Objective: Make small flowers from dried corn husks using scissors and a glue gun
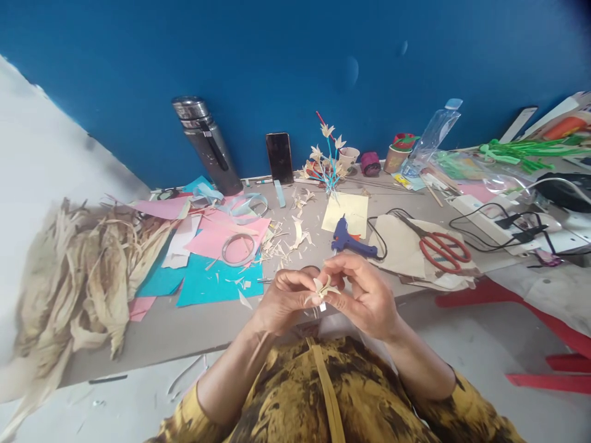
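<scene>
A small cream flower [324, 288] with pointed petals, like dried husk, is pinched between my two hands close to my body. My left hand [290, 294] grips its base with thumb and fingertips. On the other side, my right hand [362, 295] has thumb and forefinger closed on a petal. Just beyond the hands lies a blue glue gun [353, 239], beside a pale yellow paper square [345, 212]. Behind that stand similar finished-looking flowers [327, 154] on light blue stems.
Dried corn husks [87, 271] are heaped at the left, beside pink and blue paper [221, 286] and a tape roll [239, 249]. Red-handled scissors [443, 249] rest on cloth-like sheets at right, near a power strip [494, 224]. A flask [210, 147] and a phone [279, 158] stand against the wall.
</scene>
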The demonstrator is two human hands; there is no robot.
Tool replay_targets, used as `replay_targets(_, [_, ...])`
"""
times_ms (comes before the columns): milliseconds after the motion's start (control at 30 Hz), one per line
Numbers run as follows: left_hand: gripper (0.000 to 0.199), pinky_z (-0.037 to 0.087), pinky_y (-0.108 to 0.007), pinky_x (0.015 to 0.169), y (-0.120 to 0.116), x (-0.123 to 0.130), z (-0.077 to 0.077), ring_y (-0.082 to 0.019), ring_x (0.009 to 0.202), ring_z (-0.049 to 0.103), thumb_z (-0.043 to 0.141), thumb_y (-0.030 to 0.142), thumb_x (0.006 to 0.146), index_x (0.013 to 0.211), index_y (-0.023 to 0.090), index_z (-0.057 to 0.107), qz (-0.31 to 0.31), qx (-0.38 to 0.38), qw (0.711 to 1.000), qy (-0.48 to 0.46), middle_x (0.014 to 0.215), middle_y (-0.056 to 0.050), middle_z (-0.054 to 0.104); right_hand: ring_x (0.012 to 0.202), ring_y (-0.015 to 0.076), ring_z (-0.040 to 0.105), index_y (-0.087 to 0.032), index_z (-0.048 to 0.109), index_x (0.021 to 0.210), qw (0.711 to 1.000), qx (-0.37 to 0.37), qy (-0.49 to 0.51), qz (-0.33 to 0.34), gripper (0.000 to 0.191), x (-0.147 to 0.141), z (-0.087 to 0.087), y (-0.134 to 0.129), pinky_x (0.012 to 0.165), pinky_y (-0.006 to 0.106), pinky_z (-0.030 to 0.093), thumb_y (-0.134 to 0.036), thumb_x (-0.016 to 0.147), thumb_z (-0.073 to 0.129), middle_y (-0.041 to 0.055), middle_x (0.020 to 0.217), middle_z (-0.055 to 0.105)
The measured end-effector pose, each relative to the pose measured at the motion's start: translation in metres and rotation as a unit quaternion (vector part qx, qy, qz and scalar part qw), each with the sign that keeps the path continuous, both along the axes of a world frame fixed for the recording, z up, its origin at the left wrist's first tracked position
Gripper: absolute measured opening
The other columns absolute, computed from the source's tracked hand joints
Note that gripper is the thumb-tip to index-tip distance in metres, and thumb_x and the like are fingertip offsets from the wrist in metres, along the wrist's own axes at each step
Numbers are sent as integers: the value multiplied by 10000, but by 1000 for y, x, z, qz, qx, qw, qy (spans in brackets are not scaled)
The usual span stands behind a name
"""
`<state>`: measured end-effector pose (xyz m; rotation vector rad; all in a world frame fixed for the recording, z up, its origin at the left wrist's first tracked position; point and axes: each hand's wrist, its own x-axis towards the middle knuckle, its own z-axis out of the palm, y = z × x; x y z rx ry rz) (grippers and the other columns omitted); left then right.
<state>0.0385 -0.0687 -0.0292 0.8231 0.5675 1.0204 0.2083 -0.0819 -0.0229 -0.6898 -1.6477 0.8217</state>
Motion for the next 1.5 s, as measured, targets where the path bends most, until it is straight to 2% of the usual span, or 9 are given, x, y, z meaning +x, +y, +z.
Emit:
replay_targets(200, [99,491,-300,684,-2,-7,-7,-144,689,621,895,203,642,669,193,801,54,59,995,52,759,-42,670,725,158,546,-242,601,1137,994,73,1,-85,331,0,-4,-8,617,314,488,-114,857,722,55,958,642])
replay_targets(400, [88,495,-266,664,-3,-12,-11,-136,711,619,885,197,654,690,196,805,83,86,991,58,793,-49,681,707,179,559,-242,597,1108,986,141,-42,-82,332,-2,4,-9,587,323,464,-53,847,678,41,844,672])
replay_targets(600, [144,487,-253,604,-5,-6,-8,-112,621,597,908,185,600,650,183,773,61,31,997,-20,700,-11,645,735,203,594,-219,620,1082,997,70,-12,-32,231,3,3,-11,607,343,497,-241,871,710,63,840,678])
replay_targets(700, [190,508,-288,658,-6,-4,-7,-124,612,623,931,215,567,638,177,759,29,0,998,-51,661,0,634,733,170,623,-212,619,1085,998,-13,41,-34,165,5,5,-8,627,305,531,-223,924,653,49,845,680])
replay_targets(833, [261,516,-307,675,-8,-4,-10,-122,571,611,957,268,521,627,160,743,-2,-45,997,-60,633,-11,660,722,140,635,-206,596,1177,991,-130,21,33,284,3,16,-2,641,282,559,-246,907,671,62,950,697])
replay_targets(933, [261,494,-275,636,-9,-4,-12,-104,532,585,959,248,513,618,152,740,0,-59,997,-49,595,-11,664,680,122,613,-206,602,1169,988,-142,-9,57,317,-1,24,0,602,250,525,-249,872,705,45,909,701])
replay_targets(1100, [222,490,-281,652,-11,-2,-7,-129,601,623,947,248,547,626,163,759,20,-10,999,-24,629,-22,683,679,121,621,-194,634,1086,991,-130,-12,16,257,-6,24,-2,576,227,489,-257,852,720,24,815,695])
replay_targets(1367, [219,470,-272,635,-3,-4,-8,-124,629,592,932,331,588,655,181,788,56,115,992,8,661,-25,641,611,129,653,-199,611,971,973,-221,59,-32,245,-18,29,-5,559,237,520,-197,752,722,-12,723,687])
replay_targets(1500, [183,485,-290,651,-3,-2,-8,-134,650,595,930,317,590,661,214,798,68,114,991,-8,670,-19,643,657,131,652,-201,614,1026,981,-183,56,-42,226,-17,27,-8,581,244,531,-222,815,693,23,814,707])
